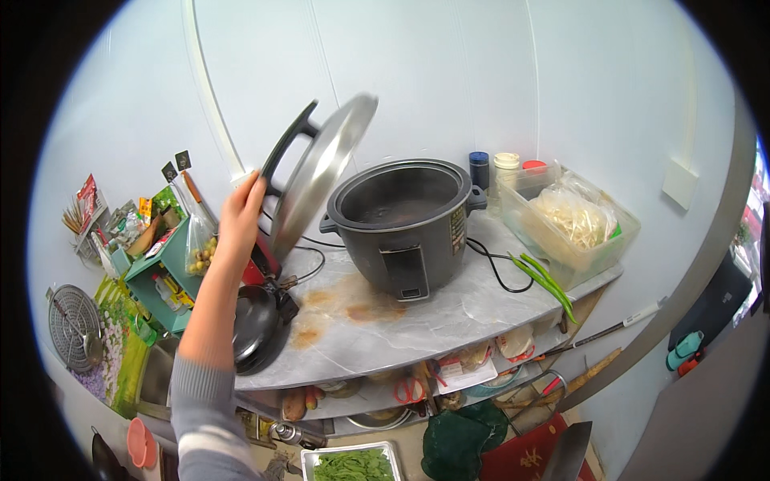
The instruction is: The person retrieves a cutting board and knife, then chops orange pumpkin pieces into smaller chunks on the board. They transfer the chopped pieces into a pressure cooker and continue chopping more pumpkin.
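Note:
My left hand (pixel 239 207) grips the black handle (pixel 287 144) of a round metal lid (pixel 328 165). The lid is tilted almost on edge, up and left of a large dark electric rice cooker (pixel 361 252). That cooker stands uncovered on a grey marbled counter (pixel 385 343), with dark liquid and faint steam inside. My right hand is out of view. At the bottom right a cleaver blade (pixel 568 451) rises into the picture; its handle is cut off by the frame, so I cannot see what holds it.
On the counter are two green chili peppers (pixel 544 279), a plastic tub (pixel 571 258) of bagged food, jars (pixel 506 171) and a black round pan (pixel 255 327). A black cord (pixel 496 270) trails beside the cooker. Lower down sit a tray of leafy greens (pixel 355 464) and red scissors (pixel 409 391).

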